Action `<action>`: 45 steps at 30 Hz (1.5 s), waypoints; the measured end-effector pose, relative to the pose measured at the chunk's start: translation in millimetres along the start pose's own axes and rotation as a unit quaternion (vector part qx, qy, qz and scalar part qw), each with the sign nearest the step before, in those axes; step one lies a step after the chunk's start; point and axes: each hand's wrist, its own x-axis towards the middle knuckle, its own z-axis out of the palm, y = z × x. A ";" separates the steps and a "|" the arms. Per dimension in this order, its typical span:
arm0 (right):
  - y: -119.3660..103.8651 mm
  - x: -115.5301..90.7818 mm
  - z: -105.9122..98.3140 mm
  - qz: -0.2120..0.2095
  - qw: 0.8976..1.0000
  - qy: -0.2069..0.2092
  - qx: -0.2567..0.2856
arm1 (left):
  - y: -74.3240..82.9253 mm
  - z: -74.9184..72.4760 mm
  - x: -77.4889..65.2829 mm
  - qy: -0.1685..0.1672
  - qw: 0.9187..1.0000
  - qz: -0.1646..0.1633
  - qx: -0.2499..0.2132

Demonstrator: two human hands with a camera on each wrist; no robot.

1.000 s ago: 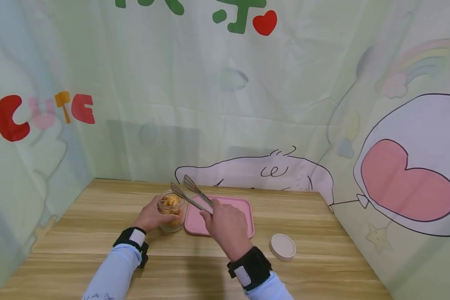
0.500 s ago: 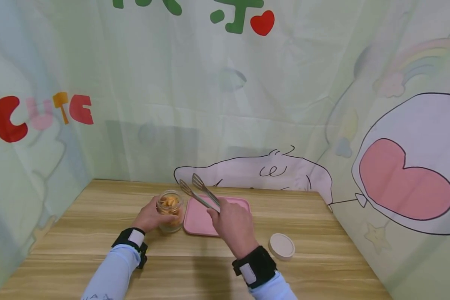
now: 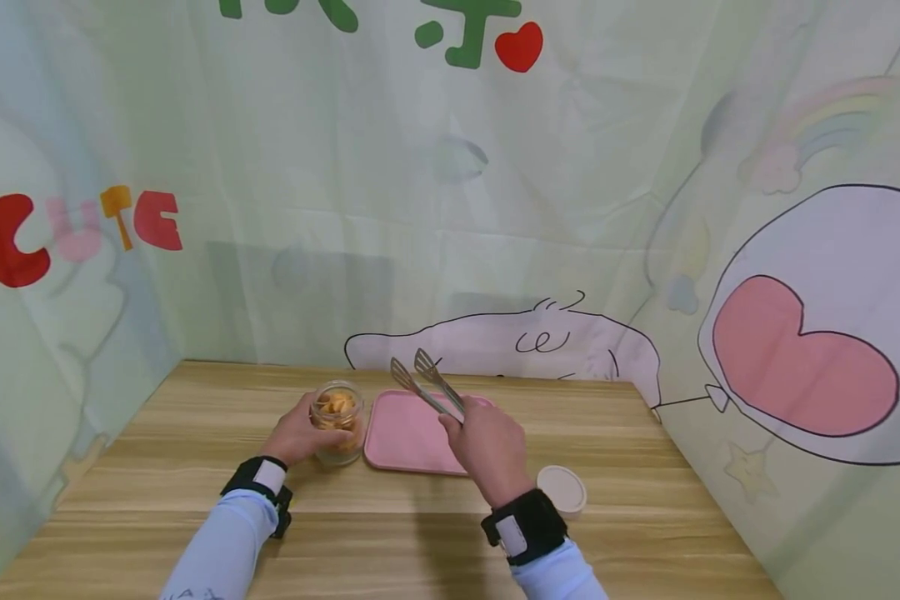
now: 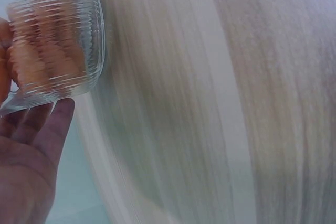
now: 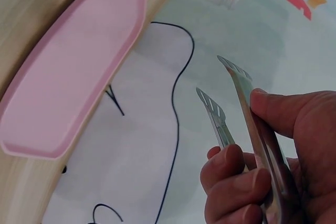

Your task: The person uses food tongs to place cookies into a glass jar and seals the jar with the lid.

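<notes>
My left hand [image 3: 300,433] grips a ribbed clear glass jar [image 4: 86,40] around its side, thumb across the front. Orange-brown snack pieces [image 3: 339,406] fill much of the jar, which has no lid on it. Metal tongs [image 5: 252,124] with slotted tips are in my right hand [image 3: 490,450], fingers curled round the arms. The tips stand apart with nothing between them, above the far side of a pink tray [image 3: 405,433]. That tray lies flat just right of the jar, its surface bare where it shows; my right hand hides its right part.
A round white lid [image 3: 562,490] lies on the wooden table [image 3: 330,533] to the right of the tray, close by my right wrist. Behind the table's far edge hangs a printed pale green curtain [image 3: 307,200], with side panels left and right.
My right hand has moved to the right with the tongs, away from the jar and across the tray. My left hand keeps its hold on the jar.
</notes>
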 end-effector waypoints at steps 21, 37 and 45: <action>50.9 7.4 36.8 0.109 0.992 -0.045 -0.035 | -6.5 -0.7 1.7 0.000 1.000 0.010 0.003; 58.0 1.8 64.6 0.106 0.990 -0.057 -0.072 | 0.0 -0.7 -2.8 0.002 1.000 0.007 -0.006; 65.5 1.2 78.7 0.055 0.987 -0.061 -0.136 | 0.5 -1.3 -2.5 0.001 1.000 0.004 -0.003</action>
